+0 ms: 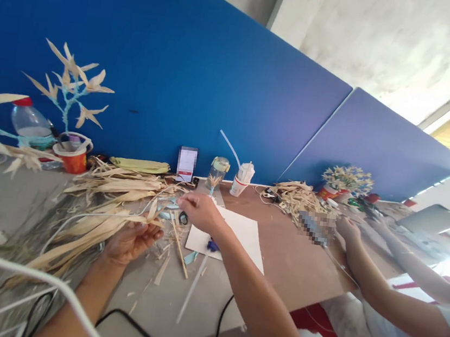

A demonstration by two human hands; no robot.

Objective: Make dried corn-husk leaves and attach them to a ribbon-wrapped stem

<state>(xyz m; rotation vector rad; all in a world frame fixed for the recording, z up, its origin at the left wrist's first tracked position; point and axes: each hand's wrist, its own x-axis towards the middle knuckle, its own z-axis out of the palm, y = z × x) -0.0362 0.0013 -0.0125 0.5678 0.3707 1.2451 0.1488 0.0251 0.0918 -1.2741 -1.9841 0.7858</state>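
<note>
My left hand, palm up with curled fingers, holds a small piece of pale dried corn husk shaped like petals. To its right, my right hand has its fingertips pinched together; whatever they hold, if anything, is too small to make out. Beneath and left of my hands spreads a heap of dried corn husks. A thin wooden stick and light-blue scraps lie on the table between my arms. Under my right forearm is a white sheet with a dark blue lump on it.
Husk flowers on blue stems stand in a red cup. A phone, a jar and a white cup line the blue partition. A white cable crosses the lower left. Another person's arms are at right.
</note>
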